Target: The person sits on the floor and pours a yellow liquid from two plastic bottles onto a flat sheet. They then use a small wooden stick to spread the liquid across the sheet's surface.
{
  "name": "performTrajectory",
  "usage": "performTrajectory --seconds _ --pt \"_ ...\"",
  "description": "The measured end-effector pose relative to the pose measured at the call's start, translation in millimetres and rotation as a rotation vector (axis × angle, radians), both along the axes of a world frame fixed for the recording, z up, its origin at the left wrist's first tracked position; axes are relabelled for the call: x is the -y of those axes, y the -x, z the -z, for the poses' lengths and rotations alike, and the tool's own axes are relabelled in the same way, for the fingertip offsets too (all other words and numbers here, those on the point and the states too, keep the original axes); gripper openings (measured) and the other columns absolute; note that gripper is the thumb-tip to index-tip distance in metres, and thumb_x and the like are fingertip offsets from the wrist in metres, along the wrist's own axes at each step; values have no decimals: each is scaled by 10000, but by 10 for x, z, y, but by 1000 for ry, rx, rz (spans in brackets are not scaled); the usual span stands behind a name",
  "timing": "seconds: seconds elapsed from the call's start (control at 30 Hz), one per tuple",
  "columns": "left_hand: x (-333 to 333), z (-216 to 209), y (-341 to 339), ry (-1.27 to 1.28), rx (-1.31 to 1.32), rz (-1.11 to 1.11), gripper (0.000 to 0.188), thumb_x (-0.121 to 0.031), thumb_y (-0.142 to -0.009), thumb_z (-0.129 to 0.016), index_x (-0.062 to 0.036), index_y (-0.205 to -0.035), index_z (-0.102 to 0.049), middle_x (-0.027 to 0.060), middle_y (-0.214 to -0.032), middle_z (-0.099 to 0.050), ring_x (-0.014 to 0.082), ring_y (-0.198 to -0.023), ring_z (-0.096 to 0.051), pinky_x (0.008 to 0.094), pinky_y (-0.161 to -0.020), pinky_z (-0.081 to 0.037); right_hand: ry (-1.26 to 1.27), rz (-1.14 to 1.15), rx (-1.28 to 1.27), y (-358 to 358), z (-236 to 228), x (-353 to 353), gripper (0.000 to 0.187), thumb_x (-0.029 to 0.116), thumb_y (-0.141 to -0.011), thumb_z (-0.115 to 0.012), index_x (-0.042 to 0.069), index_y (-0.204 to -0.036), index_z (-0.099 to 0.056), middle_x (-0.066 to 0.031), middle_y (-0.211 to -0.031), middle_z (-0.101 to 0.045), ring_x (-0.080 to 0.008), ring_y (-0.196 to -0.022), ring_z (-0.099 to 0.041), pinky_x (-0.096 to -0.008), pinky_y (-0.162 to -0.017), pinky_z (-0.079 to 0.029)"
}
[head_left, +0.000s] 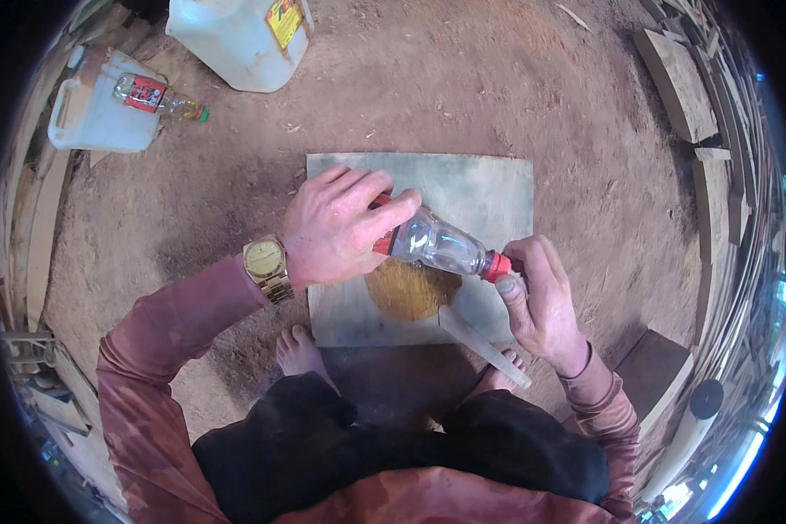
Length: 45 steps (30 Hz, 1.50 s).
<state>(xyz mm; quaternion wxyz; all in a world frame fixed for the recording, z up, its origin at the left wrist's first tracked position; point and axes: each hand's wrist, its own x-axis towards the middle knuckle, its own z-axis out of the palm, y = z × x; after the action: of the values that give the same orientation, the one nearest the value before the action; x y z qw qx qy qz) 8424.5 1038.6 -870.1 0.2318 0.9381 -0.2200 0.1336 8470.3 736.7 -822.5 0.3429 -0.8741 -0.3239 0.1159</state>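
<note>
A clear plastic bottle [445, 244] with a red label is held tilted in the air, its neck pointing right and slightly down. My left hand [345, 218] wraps round its labelled body. At the neck, the thumb and fingers of my right hand [546, 301] grip the red cap [497, 266]. Beneath the bottle lies a grey-green board [349, 314], with a round amber-brown patch [410, 297] on it that looks wet or glossy. A pale flat strip [485, 348] touches the patch and reaches past the board's near edge. My hands partly cover the label and cap.
On the dirt floor at the far left stand a large white jug [236, 44] and a smaller white jerrycan [105, 122]. A green-capped bottle [157, 96] of yellowish liquid lies against the jerrycan. Wooden blocks [677, 87] and planks line the right side. My bare feet [304, 354] flank the board's near edge.
</note>
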Motion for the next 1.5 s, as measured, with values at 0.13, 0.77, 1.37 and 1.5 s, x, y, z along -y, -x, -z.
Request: performTrajectory --seconds 0.13,0.77,1.37,1.5 --pt "11 68 -82 -168 104 20 572 -235 -637 -856 -116 -1174 -701 85 -1034 -644 252 -895 -646 397 -775 -495 17 233 -700 30 102 34 491 477 -1102 -465 35 -1002 -657 -129 -776 -587 -258 -712 -564 -375 -680 -492" --pt "-732 1207 -1164 537 -224 -716 568 -366 -878 -821 3 -1265 -631 138 -1172 -755 238 -1111 -719 386 -984 -538 390 125 -310 1322 1002 1530 273 182 -891 -721 79 -1125 -625 -168 -877 -663 -413 -815 -674 -506 -680 -532" --pt "212 938 1729 1056 -975 -1016 505 -156 -955 -667 72 -1381 -522 156 -1301 -652 218 -1170 -646 361 -1002 -518 270 362 -871 703 699 835 311 58 -1013 -471 -11 -1306 -550 -154 -684 -676 -238 -610 -715 -387 -599 -553" --pt "146 866 1597 1129 -1043 -1000 506 -147 -935 -686 67 -1363 -523 119 -1234 -674 188 -1094 -655 336 -954 -534 176 212 -716 596 715 610 401 43 -1000 -521 2 -1398 -546 -177 -696 -675 -317 -603 -698 -410 -615 -562"
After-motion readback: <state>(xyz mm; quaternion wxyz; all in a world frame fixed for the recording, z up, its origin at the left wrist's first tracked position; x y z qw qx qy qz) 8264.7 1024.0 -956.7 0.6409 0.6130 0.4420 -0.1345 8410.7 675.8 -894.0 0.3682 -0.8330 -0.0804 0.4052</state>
